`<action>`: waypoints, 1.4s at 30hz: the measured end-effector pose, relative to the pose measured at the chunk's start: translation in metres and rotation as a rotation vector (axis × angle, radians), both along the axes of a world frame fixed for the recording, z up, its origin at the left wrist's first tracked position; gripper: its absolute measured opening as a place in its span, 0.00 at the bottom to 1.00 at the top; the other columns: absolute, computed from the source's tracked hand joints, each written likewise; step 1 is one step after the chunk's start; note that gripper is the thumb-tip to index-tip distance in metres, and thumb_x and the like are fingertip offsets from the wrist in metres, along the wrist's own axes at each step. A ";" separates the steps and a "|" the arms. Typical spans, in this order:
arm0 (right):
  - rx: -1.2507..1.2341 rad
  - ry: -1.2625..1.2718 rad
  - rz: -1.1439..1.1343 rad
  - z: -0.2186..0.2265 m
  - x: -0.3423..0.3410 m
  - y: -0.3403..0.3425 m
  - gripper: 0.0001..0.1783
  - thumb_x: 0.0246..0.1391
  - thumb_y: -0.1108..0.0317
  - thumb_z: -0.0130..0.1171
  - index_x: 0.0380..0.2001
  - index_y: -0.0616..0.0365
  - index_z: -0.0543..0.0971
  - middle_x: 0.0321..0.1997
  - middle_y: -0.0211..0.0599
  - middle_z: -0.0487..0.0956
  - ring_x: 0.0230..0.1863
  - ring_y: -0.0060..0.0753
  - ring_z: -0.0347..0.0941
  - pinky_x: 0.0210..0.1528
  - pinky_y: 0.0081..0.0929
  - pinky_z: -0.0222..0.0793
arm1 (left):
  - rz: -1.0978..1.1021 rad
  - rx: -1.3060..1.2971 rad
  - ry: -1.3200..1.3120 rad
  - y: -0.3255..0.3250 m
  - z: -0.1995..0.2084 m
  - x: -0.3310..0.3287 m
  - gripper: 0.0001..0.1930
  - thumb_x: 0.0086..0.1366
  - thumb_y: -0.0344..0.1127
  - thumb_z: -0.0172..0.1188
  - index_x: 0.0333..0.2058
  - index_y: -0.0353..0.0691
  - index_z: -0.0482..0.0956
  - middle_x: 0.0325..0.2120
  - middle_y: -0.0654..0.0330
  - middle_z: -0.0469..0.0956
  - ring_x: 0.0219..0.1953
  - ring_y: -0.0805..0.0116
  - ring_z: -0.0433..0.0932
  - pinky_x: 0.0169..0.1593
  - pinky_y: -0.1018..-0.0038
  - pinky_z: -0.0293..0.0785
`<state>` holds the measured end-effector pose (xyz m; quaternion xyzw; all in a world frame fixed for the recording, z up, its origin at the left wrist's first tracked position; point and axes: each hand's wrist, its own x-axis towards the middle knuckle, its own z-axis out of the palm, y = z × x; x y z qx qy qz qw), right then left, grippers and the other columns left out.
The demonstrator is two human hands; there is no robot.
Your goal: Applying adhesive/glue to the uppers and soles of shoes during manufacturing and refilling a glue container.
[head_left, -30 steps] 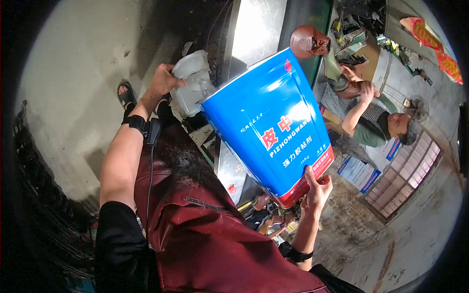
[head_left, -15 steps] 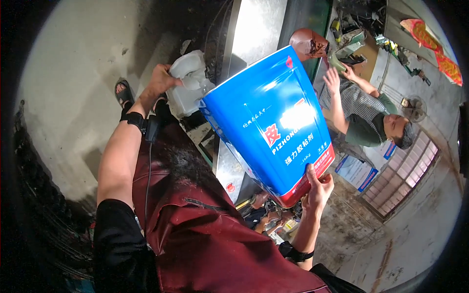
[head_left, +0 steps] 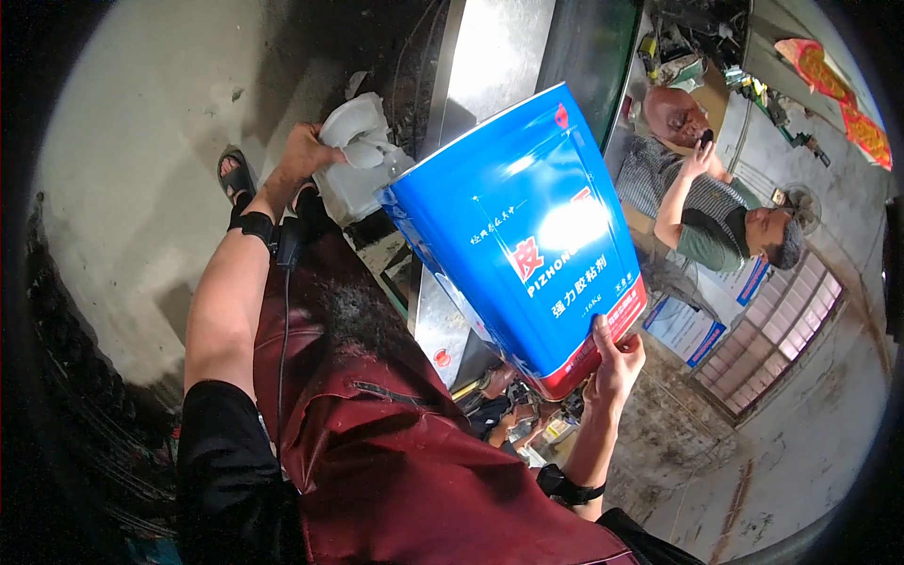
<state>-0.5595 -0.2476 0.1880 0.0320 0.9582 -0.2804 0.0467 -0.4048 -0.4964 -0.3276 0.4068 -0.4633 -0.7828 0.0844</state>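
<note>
Above your maroon apron [head_left: 395,461], your right hand [head_left: 614,363] clamped its fingers on the tilted blue can's [head_left: 523,235] red base, while your left hand [head_left: 303,155] gripped a white plastic container [head_left: 358,160] at its mouth.

So the big can [head_left: 527,235] sits dead centre, tilted, with the right hand [head_left: 617,358] under its base at about 5 o'clock. The left hand [head_left: 306,151] is off at 10 o'clock, touching a plastic container [head_left: 363,160] right beside the can's top edge. The apron [head_left: 377,443] fills 6 o'clock. Two other people [head_left: 716,207] are behind at 2 o'clock.
</note>
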 end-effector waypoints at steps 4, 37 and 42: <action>-0.028 -0.009 -0.006 -0.002 -0.003 0.008 0.28 0.46 0.63 0.83 0.31 0.57 0.68 0.32 0.39 0.81 0.31 0.31 0.79 0.40 0.35 0.78 | -0.003 -0.033 -0.003 -0.002 0.005 0.002 0.23 0.37 0.31 0.79 0.36 0.30 0.88 0.29 0.58 0.87 0.31 0.71 0.84 0.39 0.70 0.81; -0.068 -0.021 -0.055 -0.008 0.001 0.010 0.24 0.48 0.66 0.81 0.33 0.59 0.72 0.32 0.37 0.82 0.31 0.27 0.80 0.40 0.30 0.78 | -0.191 -0.415 -0.006 -0.041 0.016 -0.005 0.20 0.40 0.33 0.76 0.32 0.26 0.84 0.25 0.49 0.84 0.32 0.66 0.84 0.39 0.66 0.79; -0.087 -0.021 -0.070 -0.010 0.002 0.009 0.22 0.49 0.68 0.80 0.33 0.59 0.72 0.33 0.36 0.82 0.31 0.26 0.79 0.40 0.28 0.78 | -0.171 -0.377 0.028 -0.041 0.007 -0.007 0.21 0.40 0.33 0.77 0.33 0.26 0.84 0.25 0.50 0.84 0.31 0.66 0.84 0.38 0.66 0.79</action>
